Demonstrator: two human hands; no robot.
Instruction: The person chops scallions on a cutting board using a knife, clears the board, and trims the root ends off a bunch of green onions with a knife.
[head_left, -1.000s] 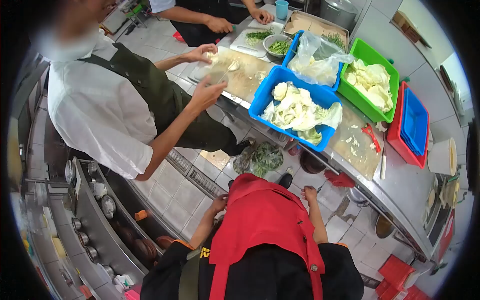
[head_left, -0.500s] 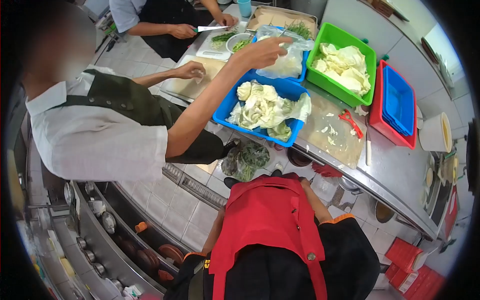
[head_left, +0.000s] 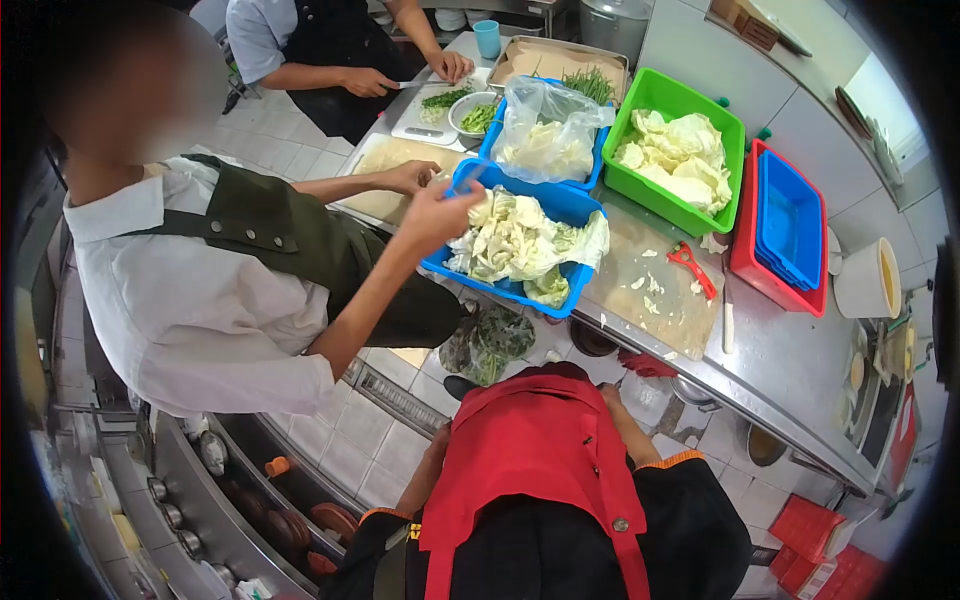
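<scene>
My left forearm (head_left: 424, 474) and right forearm (head_left: 626, 425) reach down on either side of my red apron (head_left: 535, 450). The apron hides the fingers of both hands, so what they hold, if anything, does not show. Ahead, a blue bin (head_left: 500, 287) of cabbage leaves (head_left: 515, 235) sits at the counter's near edge. A co-worker's hand (head_left: 440, 215) is over that bin with a slim blue object (head_left: 466, 180), its kind unclear. Their other hand (head_left: 410, 177) is by a cutting board (head_left: 385, 160).
A green bin (head_left: 632, 178) holds more leaves. Blue trays (head_left: 790, 225) sit in a red bin (head_left: 733, 255). A red peeler (head_left: 690, 268) lies on a scrap-strewn board (head_left: 640, 310) near a white-handled tool (head_left: 728, 325). Another person's hand (head_left: 370, 82) holds a knife (head_left: 415, 84) over chopped greens. A bagged bundle (head_left: 490, 340) lies on the floor.
The co-worker's extended hand has drawn back from the plastic bag to the near blue bin, now with a blue object. Their other hand has moved slightly right. My arms stay nearly still.
</scene>
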